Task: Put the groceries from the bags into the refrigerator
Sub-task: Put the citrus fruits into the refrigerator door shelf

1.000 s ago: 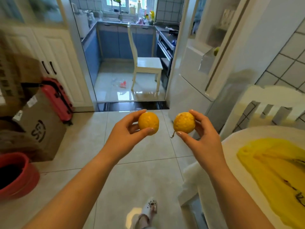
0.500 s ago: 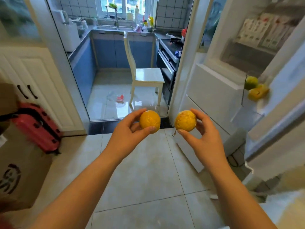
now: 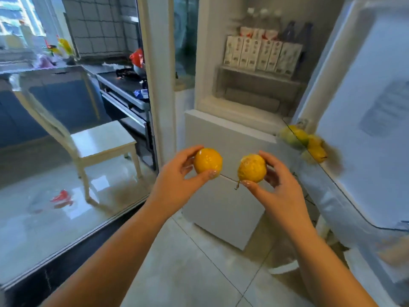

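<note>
Yellow fruits, two (image 3: pixel 208 161) (image 3: pixel 251 168), two hands (image 3: pixel 174 185) (image 3: pixel 281 191)

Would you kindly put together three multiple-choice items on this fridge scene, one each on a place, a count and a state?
1. Where is the pile of yellow and green fruit?
A. on the chair
B. at the open fridge's edge, right of the hands
C. on the floor

2. How many fruits does the person hold?
A. one
B. two
C. three

3. What state is the fridge in?
A. open
B. shut
C. hidden

Answers:
1 B: the pile of fruit sits by the fridge door.
2 B: the left hand grips one orange fruit, the right hand a stemmed fruit.
3 A: the cartons show on a shelf inside.
</note>
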Available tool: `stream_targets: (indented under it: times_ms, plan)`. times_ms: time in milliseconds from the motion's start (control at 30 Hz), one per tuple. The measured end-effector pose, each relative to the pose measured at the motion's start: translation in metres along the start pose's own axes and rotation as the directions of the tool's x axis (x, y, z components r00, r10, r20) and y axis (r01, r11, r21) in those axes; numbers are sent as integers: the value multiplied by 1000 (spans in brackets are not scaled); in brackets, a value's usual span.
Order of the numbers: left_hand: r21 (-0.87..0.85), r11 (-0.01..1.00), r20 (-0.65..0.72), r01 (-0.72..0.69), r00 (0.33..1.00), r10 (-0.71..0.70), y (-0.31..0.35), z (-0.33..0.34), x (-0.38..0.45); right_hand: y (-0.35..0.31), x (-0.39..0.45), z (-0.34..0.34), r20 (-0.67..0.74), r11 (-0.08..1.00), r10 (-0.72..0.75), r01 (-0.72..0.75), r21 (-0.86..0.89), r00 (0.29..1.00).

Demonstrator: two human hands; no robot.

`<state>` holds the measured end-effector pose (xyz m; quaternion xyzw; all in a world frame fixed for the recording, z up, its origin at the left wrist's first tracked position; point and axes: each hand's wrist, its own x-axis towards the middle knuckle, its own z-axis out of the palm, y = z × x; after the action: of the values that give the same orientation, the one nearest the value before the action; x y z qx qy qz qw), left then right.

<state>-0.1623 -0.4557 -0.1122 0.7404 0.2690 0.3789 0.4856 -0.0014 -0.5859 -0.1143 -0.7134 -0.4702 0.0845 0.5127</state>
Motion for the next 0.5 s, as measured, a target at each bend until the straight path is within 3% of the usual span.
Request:
stream_targets:
  times_ms: [267,367,500]
  plan:
    - [-150,984,330,-95,934,140,-21,40,121,4,53,-14,-335,983,114,-156,-100,935]
    - [-182,969,381,-165,897,224,-21,65,156,3,74,-28,-449,974,64,-153,-166,891]
    - [-225,942,441,-250,836,327,-12,99,199,9,99,-54,-565,889,-43,-227,-398,824]
